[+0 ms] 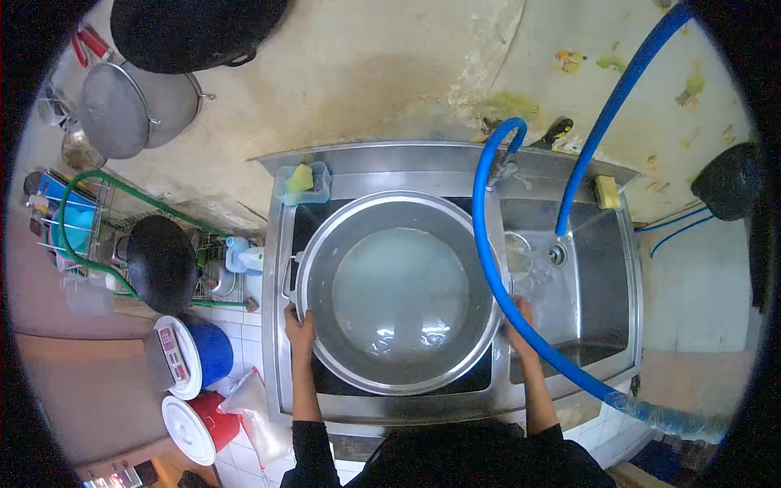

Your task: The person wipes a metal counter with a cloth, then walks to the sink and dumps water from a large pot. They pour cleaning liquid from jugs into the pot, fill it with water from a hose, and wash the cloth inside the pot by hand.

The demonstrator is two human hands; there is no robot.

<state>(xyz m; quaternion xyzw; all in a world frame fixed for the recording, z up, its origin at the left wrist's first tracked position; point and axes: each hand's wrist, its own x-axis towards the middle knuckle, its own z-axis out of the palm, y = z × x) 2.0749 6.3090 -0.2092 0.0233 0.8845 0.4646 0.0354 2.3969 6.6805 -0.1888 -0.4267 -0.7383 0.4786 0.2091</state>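
Head view: your left hand is curled closed at the big metal pot, holding its left side. Your right hand is at the opposite side, partly behind the blue hose; how closed, you can't tell. Cloudy water sits inside, pot over the sink unit's left section!

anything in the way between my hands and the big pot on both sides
On the left, nothing visible: the left hand is at the edge of the big pot. On the right, the blue hose crosses in front of the right hand, partly hiding it; whether it touches hand or pot, I can't tell.
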